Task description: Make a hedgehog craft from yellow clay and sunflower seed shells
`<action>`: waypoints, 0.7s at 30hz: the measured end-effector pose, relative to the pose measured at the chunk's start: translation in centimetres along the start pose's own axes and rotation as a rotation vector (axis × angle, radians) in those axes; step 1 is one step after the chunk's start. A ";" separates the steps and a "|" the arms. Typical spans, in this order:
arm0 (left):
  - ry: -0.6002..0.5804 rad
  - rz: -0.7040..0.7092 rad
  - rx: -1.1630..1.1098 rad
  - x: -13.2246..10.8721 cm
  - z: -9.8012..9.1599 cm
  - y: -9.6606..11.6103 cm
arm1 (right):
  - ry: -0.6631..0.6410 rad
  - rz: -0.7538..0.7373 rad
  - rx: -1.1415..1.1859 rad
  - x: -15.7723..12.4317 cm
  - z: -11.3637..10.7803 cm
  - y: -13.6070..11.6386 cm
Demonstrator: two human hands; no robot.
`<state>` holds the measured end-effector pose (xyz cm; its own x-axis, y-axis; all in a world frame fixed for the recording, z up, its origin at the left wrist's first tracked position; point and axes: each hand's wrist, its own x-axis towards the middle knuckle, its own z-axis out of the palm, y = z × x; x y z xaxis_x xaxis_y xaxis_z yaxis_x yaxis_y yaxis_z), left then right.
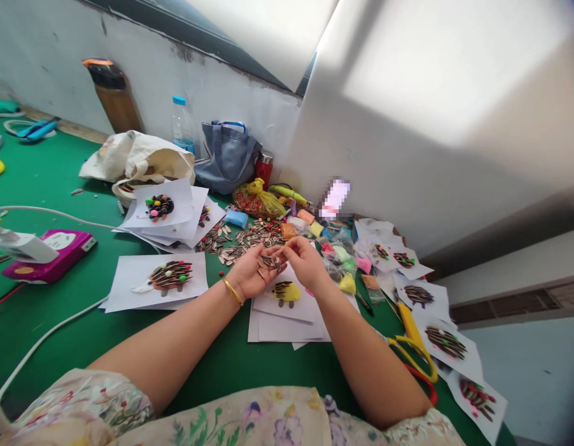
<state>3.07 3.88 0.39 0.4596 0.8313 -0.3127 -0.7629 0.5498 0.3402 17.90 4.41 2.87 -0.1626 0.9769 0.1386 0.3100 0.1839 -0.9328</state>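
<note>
Cupped palm up, my left hand (248, 272) holds several striped sunflower seeds (270, 262). My right hand (309, 265) meets its fingertips from the right, thumb and forefinger pinched together; what they pinch is too small to make out. Just below both hands lies a white sheet (268, 311) bearing a yellow clay hedgehog (290, 291) with dark seeds along its back. My right wrist partly covers this sheet. More papers (272, 331) are stacked beneath it. Beyond my hands spreads a pile of loose sunflower seeds (256, 235) with small coloured balls among them.
Finished-looking seed hedgehog sheets lie left (124, 279) and along the right edge (447, 341). Colourful clay packets (347, 283) sit right of the seeds. Yellow-handled scissors (423, 359) rest by my right forearm. A purple power strip (59, 254) and white cable (49, 331) are at left.
</note>
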 end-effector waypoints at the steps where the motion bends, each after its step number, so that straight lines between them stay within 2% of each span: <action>1: 0.024 0.003 0.000 0.0 0.0 0.0 | 0.006 -0.010 0.006 -0.4 -0.4 0.0; 5: 0.080 0.014 0.010 -0.1 0.2 0.1 | 0.005 -0.035 -0.184 -2.5 -2.1 0.7; 9: 0.102 0.015 0.011 -0.2 0.3 0.1 | -0.026 0.015 -0.307 -4.9 -3.2 2.5; 11: 0.108 0.012 0.007 -0.2 0.3 0.1 | -0.041 0.010 -0.370 -5.8 -3.2 3.4; 16: 0.115 0.014 0.010 -0.3 0.3 0.0 | -0.079 -0.198 -0.590 -6.9 -2.5 4.1; 21: 0.116 0.012 0.012 -0.2 0.3 0.0 | -0.080 -0.214 -0.705 -6.9 -1.8 3.9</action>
<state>3.12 3.71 0.70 0.3941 0.8231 -0.4088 -0.7621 0.5413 0.3552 21.94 -1.38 -1.13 -0.3466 0.9059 0.2433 0.7873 0.4220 -0.4496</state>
